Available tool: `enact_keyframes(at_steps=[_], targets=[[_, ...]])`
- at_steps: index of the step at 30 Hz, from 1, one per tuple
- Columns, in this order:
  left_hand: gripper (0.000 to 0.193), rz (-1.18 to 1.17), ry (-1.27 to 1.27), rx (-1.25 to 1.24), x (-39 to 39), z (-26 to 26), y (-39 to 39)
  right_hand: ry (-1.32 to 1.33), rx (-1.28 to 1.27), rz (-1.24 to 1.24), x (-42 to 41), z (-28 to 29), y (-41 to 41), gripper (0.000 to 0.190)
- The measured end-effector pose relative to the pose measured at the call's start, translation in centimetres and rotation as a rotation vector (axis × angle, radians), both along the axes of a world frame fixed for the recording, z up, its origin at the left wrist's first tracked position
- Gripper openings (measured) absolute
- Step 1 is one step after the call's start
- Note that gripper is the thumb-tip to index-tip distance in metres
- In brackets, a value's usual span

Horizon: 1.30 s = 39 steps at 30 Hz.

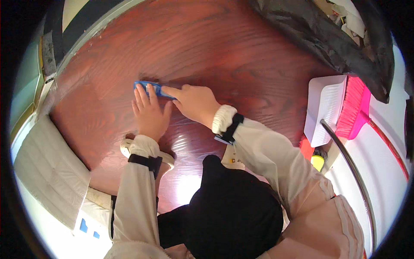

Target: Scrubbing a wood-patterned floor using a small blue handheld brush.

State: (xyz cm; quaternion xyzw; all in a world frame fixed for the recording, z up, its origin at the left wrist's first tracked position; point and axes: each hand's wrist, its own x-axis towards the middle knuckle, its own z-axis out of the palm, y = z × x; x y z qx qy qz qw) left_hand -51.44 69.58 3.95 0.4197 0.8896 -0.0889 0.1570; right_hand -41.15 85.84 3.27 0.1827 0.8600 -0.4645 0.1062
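Observation:
A blue hand-held tool (157,89), perhaps a brush, lies against the reddish-brown wood-grain floor (245,51). My right hand (197,102) grips its right end, the index finger stretched along the top. My left hand (149,115) lies over its left part with fingertips pressed on it and the thumb held apart. The tool's underside is hidden; a dark patch shows just behind it. Both wrists carry black straps over light sleeves. Below my left wrist is a pale slipper (167,160), partly covered by the arm.
A white dustpan (323,106) and a pink broom (352,106) lean by the right wall. A black plastic bag (300,29) holding waste is at the upper right. A pale padded panel (51,174) borders the left side. A black cloth-covered shape (236,210) blocks the lower middle.

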Motion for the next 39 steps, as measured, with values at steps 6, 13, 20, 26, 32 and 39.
enact_keyframes(at_steps=[6,13,20,26,32,39], targets=[[0.084,-0.155,-0.239,0.095,8.7,0.2,9.8,-0.008,-0.014,-0.440,13.5,-1.4,4.3,0.043],[0.077,-0.443,-0.515,0.427,16.3,-0.6,20.4,0.035,0.089,-0.845,24.1,-0.5,7.0,0.049],[0.081,-0.258,-0.237,0.098,9.2,0.2,12.3,0.023,-0.075,-0.546,14.4,-0.6,3.7,0.043],[0.083,-0.191,-0.080,-0.015,8.0,0.0,7.6,0.056,-0.053,-0.346,11.6,-0.7,2.3,0.042],[0.074,-0.489,-0.229,0.132,13.6,0.0,19.8,-0.098,0.156,-0.710,19.5,-0.9,6.1,0.045],[0.061,-0.687,-0.355,0.373,20.4,-1.9,28.2,0.000,0.365,-1.026,25.7,-0.7,10.0,0.046]])
